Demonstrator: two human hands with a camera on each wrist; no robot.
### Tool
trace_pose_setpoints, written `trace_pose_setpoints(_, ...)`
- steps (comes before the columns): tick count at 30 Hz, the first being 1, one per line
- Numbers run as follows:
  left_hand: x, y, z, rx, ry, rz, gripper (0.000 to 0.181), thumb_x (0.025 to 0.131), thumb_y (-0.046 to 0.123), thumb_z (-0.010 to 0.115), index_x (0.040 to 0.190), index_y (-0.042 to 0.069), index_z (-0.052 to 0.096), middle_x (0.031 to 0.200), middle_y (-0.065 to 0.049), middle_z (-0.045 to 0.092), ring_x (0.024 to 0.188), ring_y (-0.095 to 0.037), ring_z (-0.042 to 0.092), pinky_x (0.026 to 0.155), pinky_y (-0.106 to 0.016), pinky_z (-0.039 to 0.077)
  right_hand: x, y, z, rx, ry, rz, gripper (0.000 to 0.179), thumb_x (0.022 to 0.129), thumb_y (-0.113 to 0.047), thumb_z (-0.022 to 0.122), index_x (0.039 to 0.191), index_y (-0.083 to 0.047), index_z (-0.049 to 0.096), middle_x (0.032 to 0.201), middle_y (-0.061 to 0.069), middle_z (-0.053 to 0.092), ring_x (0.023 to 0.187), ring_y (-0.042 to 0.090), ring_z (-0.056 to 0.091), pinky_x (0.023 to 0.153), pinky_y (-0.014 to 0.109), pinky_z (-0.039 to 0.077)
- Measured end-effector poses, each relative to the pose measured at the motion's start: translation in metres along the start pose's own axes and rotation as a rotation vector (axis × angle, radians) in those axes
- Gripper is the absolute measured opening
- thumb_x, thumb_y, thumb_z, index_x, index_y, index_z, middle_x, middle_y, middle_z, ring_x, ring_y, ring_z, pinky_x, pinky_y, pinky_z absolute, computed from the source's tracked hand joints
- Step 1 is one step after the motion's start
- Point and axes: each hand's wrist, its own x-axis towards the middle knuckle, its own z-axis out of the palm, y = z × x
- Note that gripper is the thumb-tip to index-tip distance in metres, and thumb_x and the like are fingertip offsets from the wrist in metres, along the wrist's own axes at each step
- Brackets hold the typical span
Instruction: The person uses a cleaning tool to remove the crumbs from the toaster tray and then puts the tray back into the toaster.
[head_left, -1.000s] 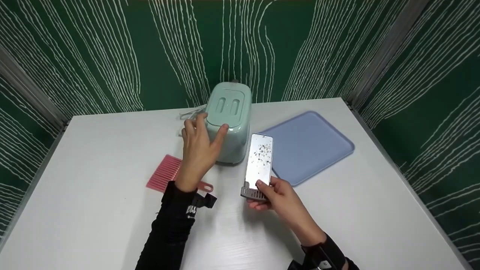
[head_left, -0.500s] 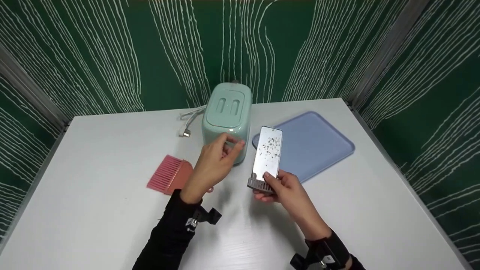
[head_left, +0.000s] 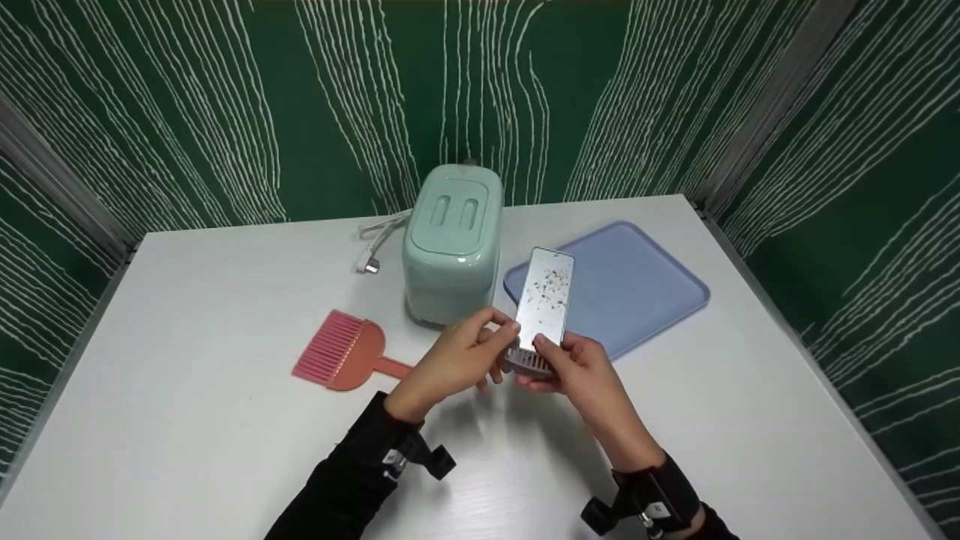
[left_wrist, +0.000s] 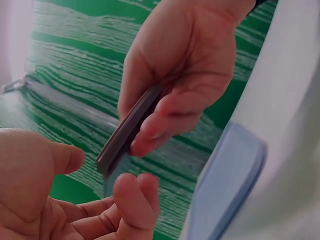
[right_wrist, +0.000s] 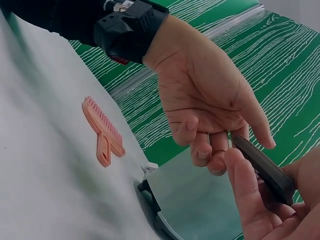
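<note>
Above the white table point(head_left: 187, 360), the right hand point(head_left: 589, 381) pinches the near end of the crumb tray point(head_left: 531, 319), whose long axis points away from the person; the left hand point(head_left: 454, 361), fingers loose, not gripping, is just beside its near left corner.

Booth-like workspace, streaked green walls point(head_left: 577, 97), white table point(head_left: 187, 315)

In the head view, the left hand point(head_left: 456, 356) hides the handle end of the brush point(head_left: 356, 354), left of centre; the specks point(head_left: 553, 283) on the silver tray point(head_left: 539, 319) are too small to identify. The left-wrist view's bottom edge cuts the blue tray point(left_wrist: 227, 175); the right-wrist view's crops the toaster point(right_wrist: 197, 195) and, lower right, the right hand point(right_wrist: 262, 220).
</note>
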Motion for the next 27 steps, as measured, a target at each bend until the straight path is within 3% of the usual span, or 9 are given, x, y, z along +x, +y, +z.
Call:
trace_pose_setpoints(6, 0.000, -0.002, 0.013, -0.111, -0.051, -0.047, 0.034, 0.113, 0.043, 0.055, 0.130, 0.013, 0.057, 0.071, -0.005, 0.071, 0.055, -0.015, 0.066, 0.046, -0.026, 0.055, 0.002, 0.002, 0.001, -0.007, 0.038, -0.004, 0.031, 0.113, -0.015, 0.055, 0.125, 0.012, 0.064, 0.083, 0.003, 0.079, 0.069, 0.009, 0.075, 0.068, 0.023, 0.065)
trace_pose_setpoints(13, 0.001, -0.006, 0.027, -0.260, -0.086, -0.052, 0.027, 0.114, 0.040, 0.052, 0.129, 0.018, 0.052, 0.067, -0.007, 0.069, 0.048, -0.013, 0.063, 0.042, -0.025, 0.052, 0.004, 0.004, 0.007, -0.039, 0.131, -0.015, 0.024, 0.110, -0.015, 0.060, 0.112, 0.006, 0.072, 0.077, 0.002, 0.075, 0.059, 0.010, 0.063, 0.057, 0.021, 0.055)
trace_pose_setpoints(19, 0.002, -0.011, 0.036, -0.329, -0.063, -0.020, 0.028, 0.114, 0.037, 0.053, 0.134, 0.017, 0.049, 0.065, -0.007, 0.070, 0.045, -0.012, 0.062, 0.041, -0.024, 0.051, 0.005, 0.007, 0.012, -0.079, 0.172, -0.031, 0.024, 0.109, -0.017, 0.061, 0.108, 0.003, 0.074, 0.075, 0.001, 0.071, 0.059, 0.010, 0.058, 0.055, 0.021, 0.049)
trace_pose_setpoints(27, 0.005, -0.015, 0.039, -0.365, -0.015, 0.001, 0.028, 0.116, 0.028, 0.050, 0.138, 0.012, 0.048, 0.062, -0.006, 0.068, 0.042, -0.010, 0.060, 0.040, -0.023, 0.050, 0.003, 0.009, 0.014, -0.105, 0.158, -0.049, 0.025, 0.109, -0.023, 0.063, 0.109, 0.000, 0.075, 0.075, 0.000, 0.068, 0.063, 0.010, 0.056, 0.056, 0.023, 0.047)
